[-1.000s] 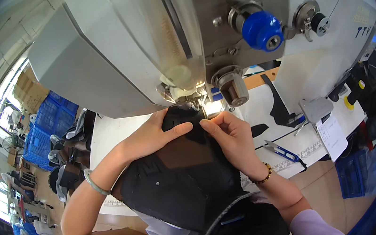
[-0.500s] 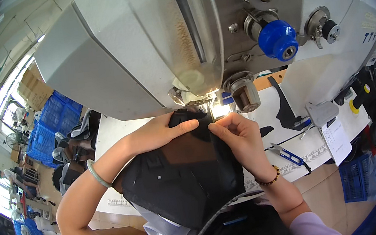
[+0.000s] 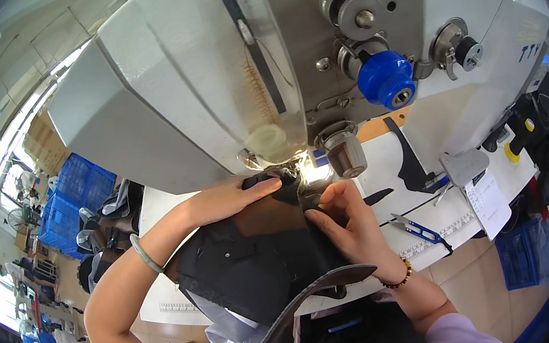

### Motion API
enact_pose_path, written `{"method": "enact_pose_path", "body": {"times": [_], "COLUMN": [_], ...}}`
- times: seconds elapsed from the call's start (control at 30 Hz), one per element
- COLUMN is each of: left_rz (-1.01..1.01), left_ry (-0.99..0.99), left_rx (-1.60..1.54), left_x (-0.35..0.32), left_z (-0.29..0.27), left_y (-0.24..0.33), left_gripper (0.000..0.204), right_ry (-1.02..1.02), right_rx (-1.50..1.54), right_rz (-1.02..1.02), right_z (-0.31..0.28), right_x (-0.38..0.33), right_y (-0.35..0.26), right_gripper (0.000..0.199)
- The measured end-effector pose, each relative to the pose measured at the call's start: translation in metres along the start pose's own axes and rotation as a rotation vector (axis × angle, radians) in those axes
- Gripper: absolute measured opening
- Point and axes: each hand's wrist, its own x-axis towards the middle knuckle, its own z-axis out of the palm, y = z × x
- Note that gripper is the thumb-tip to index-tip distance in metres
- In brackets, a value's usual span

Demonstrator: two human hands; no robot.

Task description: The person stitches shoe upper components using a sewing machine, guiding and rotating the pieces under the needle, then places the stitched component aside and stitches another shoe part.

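Under the lit needle area of a white sewing machine [image 3: 172,81] lies a black, leather-like workpiece [image 3: 238,266] with a brown band and pale lining at its lower side. My left hand [image 3: 230,203] holds its far left part, the thumb stretched over the top and the other fingers largely hidden. At the right edge, just in front of the needle, my right hand [image 3: 347,221] pinches the material between thumb and fingers. A curved black strip of the piece bends up toward me. The needle tip is lost in glare.
Blue-handled thread snips [image 3: 422,227] lie on the white table [image 3: 383,157] right of my right hand, near a ruler strip. Black cut pieces [image 3: 408,161] and a paper slip [image 3: 488,206] are farther right. Blue crates [image 3: 74,205] stand at the left.
My right hand has shifted slightly toward me along the right edge. The strip at the near end has lifted and curled to the right. The view has moved a little.
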Motion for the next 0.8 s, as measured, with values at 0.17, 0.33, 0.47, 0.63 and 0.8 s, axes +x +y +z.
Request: {"method": "enact_pose_path", "body": {"times": [0.17,0.33,0.47,0.63,0.8], "left_rz": [0.108,0.091,0.136,0.186,0.078], "left_ry": [-0.007,0.017,0.103,0.158,0.365], "left_rx": [-0.064,-0.132,-0.123,-0.167,-0.218], "left_x": [0.009,0.003,0.002,-0.004,-0.017], "left_z": [0.001,0.005,0.011,0.016,0.029], "left_y": [-0.009,-0.007,-0.006,-0.007,-0.008], "left_gripper": [0.072,0.068,0.069,0.068,0.066], "right_ry": [0.118,0.116,0.066,-0.011,-0.423], "right_rx": [0.071,0.040,-0.011,-0.315,-0.272], "right_rz": [-0.051,-0.056,-0.020,0.057,0.236], "right_z": [0.008,0.002,-0.011,-0.023,-0.043], "right_x": [0.000,0.006,0.013,0.017,0.036], "right_y": [0.007,0.004,0.001,-0.006,-0.015], "right_gripper": [0.026,0.027,0.030,0.028,0.031]}}
